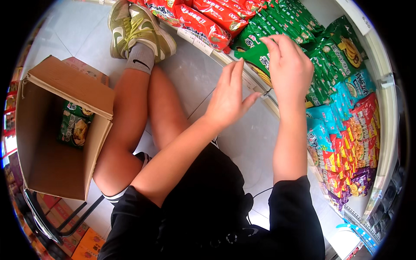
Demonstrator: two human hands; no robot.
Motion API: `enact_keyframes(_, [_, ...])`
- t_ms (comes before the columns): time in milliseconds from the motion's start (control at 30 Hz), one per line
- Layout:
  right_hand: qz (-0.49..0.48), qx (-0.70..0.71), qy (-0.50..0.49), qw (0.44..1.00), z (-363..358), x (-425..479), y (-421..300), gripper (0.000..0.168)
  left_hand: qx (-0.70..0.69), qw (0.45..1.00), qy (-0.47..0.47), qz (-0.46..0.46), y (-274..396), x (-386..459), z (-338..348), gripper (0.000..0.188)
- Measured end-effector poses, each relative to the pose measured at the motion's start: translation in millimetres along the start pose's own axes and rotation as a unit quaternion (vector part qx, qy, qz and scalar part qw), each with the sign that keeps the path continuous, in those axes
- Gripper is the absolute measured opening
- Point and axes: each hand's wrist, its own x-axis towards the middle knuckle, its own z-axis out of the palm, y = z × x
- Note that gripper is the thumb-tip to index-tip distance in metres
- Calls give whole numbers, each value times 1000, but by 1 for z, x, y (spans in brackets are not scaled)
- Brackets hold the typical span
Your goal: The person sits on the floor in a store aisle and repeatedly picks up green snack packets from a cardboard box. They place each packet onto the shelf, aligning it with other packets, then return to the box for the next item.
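Note:
My left hand [228, 94] is held over the floor beside the shelf, thumb apart from the fingers and nothing in it. Its fingertips come close to a green noodle packet [260, 58] at the shelf's front edge; contact is unclear. Above that packet's right side is my right hand [290, 66], fingers partly bent, with no item visible in it. That hand covers part of the packet. Behind stand rows of green noodle packets [289, 22]. An open cardboard box [55, 156] at my left holds a few green noodle packets [75, 128].
Red noodle packets [208, 24] fill the shelf's far end; blue packets [320, 126] and red-yellow packets [357, 136] lie nearer. Price labels line the shelf edge [203, 45]. My legs [130, 113] stretch across the tiled floor. A black metal frame [76, 221] is at lower left.

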Motion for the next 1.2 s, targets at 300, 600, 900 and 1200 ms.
enact_keyframes(300, [-79,26,-10,996,38,5,-3,22,-60,994,76,-56,-26,40,54,89])
enact_keyframes(600, [255,232,140,928,10,-115,8,58,71,988,27,-138,-4,37,22,102])
enact_keyframes(900, [412,604,205,651,68,-85,21,73,57,995,86,14,-14,44,32,106])
enact_keyframes(1200, [440,605,166,643,61,-69,39,74,115,988,104,22,-24,41,30,104])
